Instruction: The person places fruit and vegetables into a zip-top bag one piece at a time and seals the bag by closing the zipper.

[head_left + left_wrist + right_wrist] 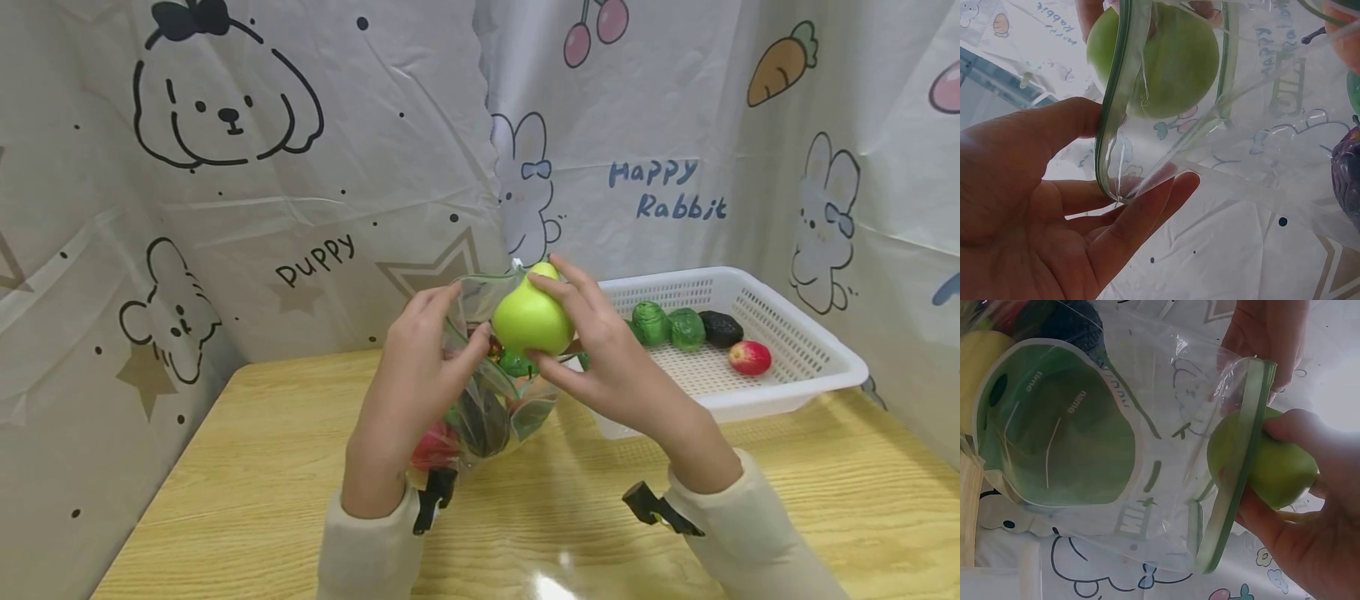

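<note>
A yellow-green pear [532, 317] is in my right hand [618, 358], gripped between thumb and fingers. In the right wrist view, part of the pear [1285, 465] is inside the mouth of a clear zip bag [1054, 437] with a green label. My left hand [416, 358] pinches the bag's green-edged opening; the left wrist view has the thumb at the zip strip [1109, 112] and fingers behind the plastic. Lower in the bag lie a pinkish-red piece [437, 446], a dark purple one [1347, 175] and an orange one, partly hidden by plastic and hands.
At the right stands a white perforated basket [817, 379]. It holds green leafy balls [651, 323], a dark avocado-like piece [722, 329] and a red-yellow fruit [750, 358]. The wooden table [262, 500] meets a printed curtain [420, 167] behind.
</note>
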`<state>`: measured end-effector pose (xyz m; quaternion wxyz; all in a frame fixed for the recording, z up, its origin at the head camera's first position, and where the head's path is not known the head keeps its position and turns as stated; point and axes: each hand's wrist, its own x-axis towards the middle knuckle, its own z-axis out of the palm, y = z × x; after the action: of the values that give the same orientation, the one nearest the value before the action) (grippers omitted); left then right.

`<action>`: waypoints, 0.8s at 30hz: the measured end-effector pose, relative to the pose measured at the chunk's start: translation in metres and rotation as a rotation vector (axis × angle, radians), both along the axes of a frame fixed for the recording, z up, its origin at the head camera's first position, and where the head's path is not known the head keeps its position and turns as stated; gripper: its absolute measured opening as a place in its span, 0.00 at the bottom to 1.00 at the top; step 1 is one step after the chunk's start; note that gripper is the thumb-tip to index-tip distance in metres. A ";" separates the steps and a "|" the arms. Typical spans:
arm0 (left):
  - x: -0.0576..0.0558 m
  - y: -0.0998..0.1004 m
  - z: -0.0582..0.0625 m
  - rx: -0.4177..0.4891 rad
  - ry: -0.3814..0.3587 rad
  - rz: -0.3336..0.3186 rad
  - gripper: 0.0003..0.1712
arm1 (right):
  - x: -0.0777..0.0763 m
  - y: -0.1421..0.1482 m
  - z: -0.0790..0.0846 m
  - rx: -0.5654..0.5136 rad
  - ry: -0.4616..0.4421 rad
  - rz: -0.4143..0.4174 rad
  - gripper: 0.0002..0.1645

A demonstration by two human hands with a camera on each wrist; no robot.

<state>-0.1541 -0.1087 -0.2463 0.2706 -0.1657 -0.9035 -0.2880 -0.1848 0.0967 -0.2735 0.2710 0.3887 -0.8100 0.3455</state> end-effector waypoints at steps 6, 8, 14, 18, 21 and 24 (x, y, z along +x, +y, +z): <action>0.000 0.000 0.000 -0.006 0.001 0.001 0.31 | -0.001 -0.001 -0.002 0.021 -0.031 0.004 0.44; 0.000 0.000 0.000 -0.006 -0.001 0.000 0.31 | -0.001 -0.002 -0.002 0.025 -0.047 0.015 0.43; 0.001 0.000 0.000 -0.014 -0.004 0.004 0.30 | -0.001 -0.002 -0.004 0.048 -0.078 0.019 0.36; 0.001 0.001 0.000 -0.017 -0.007 0.007 0.30 | -0.002 -0.001 -0.003 0.069 -0.059 0.001 0.33; 0.001 0.001 0.000 -0.018 -0.008 0.008 0.30 | -0.002 -0.001 -0.003 0.070 -0.050 0.004 0.32; 0.001 0.001 0.000 -0.017 -0.008 0.007 0.30 | -0.002 0.000 -0.002 0.063 -0.043 0.009 0.32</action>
<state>-0.1533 -0.1077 -0.2463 0.2668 -0.1638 -0.9075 -0.2801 -0.1863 0.0969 -0.2754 0.2397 0.3930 -0.8243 0.3295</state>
